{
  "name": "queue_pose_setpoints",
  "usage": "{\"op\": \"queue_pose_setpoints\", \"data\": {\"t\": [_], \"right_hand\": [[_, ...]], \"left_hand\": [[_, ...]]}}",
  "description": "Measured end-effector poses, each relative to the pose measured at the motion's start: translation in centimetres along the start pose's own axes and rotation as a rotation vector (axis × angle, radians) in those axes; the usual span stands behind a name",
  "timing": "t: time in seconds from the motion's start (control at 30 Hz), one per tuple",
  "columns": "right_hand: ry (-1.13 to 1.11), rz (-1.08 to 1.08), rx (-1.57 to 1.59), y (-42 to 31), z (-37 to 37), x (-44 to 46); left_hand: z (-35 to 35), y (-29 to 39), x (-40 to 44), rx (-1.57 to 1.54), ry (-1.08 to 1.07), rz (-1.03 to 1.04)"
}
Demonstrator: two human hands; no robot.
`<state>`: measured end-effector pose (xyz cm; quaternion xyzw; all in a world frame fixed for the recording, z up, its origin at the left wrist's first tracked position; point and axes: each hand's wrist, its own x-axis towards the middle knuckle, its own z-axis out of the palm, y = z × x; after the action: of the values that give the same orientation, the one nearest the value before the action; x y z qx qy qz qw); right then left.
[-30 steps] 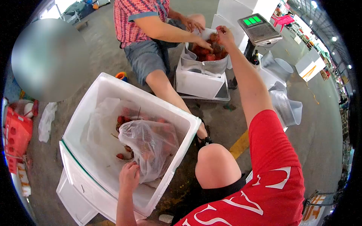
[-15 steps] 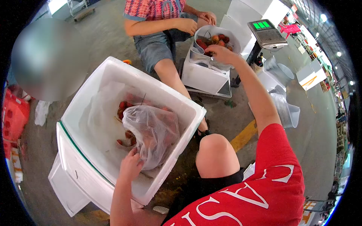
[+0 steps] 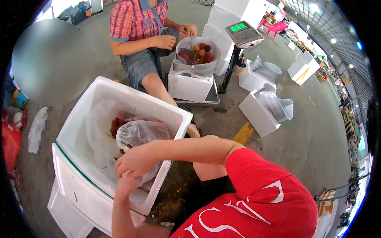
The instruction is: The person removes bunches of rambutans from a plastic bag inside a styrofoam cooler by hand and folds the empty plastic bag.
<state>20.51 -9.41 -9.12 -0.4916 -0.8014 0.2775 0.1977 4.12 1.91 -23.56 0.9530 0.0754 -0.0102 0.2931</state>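
Inside the large white foam box (image 3: 85, 115), a clear plastic bag (image 3: 145, 130) lies over red rambutans (image 3: 117, 123). My left hand (image 3: 127, 183) is at the near edge of the bag, its fingers closed on the plastic. Directly above it, touching, is my right hand (image 3: 137, 159) with curled fingers; what they hold is hidden. Part of the bag is covered by my right forearm. More rambutans (image 3: 201, 53) fill a foil-lined white box (image 3: 189, 86) farther off.
A person (image 3: 139, 43) sits across from me, hands near the foil-lined box, which rests on a scale (image 3: 243, 33) with a green display. To the right are foil-lined boxes (image 3: 260, 113). A white lid (image 3: 69, 210) leans by the big box. White plastic (image 3: 37, 129) lies at left.
My right hand has left the foil-lined box and come down to my left hand at the plastic bag. The view has shifted, and the other person's hands have stayed near their box.
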Motion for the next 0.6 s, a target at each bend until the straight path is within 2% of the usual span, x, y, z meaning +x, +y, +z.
{"op": "queue_pose_setpoints", "data": {"t": [0.13, 0.2, 0.23, 0.27, 0.3, 0.33, 0.4, 0.47, 0.57, 0.6], "right_hand": [[0.038, 0.082, 0.09, 2.6, 2.4, -0.2], [-0.05, 0.348, 0.016, 5.3, 4.5, -0.5], [-0.074, 0.334, -0.058, 7.3, 6.1, -0.9], [-0.099, 0.3, -0.13, 9.4, 7.7, -0.7], [-0.21, 0.383, -0.167, 9.3, 8.0, -0.5], [-0.327, 0.461, -0.206, 9.0, 8.0, -0.7], [-0.512, 0.621, -0.233, 7.6, 7.9, -0.1], [-0.517, 0.608, -0.235, 8.4, 8.6, 0.0], [-0.65, 0.615, -0.238, 7.4, 6.7, 0.4], [-0.665, 0.703, -0.157, 6.9, 5.9, 0.2]], "left_hand": [[-0.1, -0.5, -0.3, 0.035, -0.019, -0.109], [-0.2, -0.7, -0.5, 0.077, -0.142, -0.071], [0.8, -1.5, -0.5, 0.072, -0.145, -0.102], [2.2, -2.9, -0.4, 0.085, -0.145, -0.005], [2.4, -4.2, -0.7, 0.1, -0.146, 0.084], [0.6, -1.0, -0.6, 0.19, -0.191, -0.085], [0.1, 0.3, -0.5, 0.17, -0.215, -0.156], [0.9, -0.9, -0.6, 0.195, -0.277, -0.15], [0.3, -0.6, 0.4, 0.169, -0.331, -0.162], [0.0, -0.4, 0.7, 0.144, -0.385, -0.161]]}}
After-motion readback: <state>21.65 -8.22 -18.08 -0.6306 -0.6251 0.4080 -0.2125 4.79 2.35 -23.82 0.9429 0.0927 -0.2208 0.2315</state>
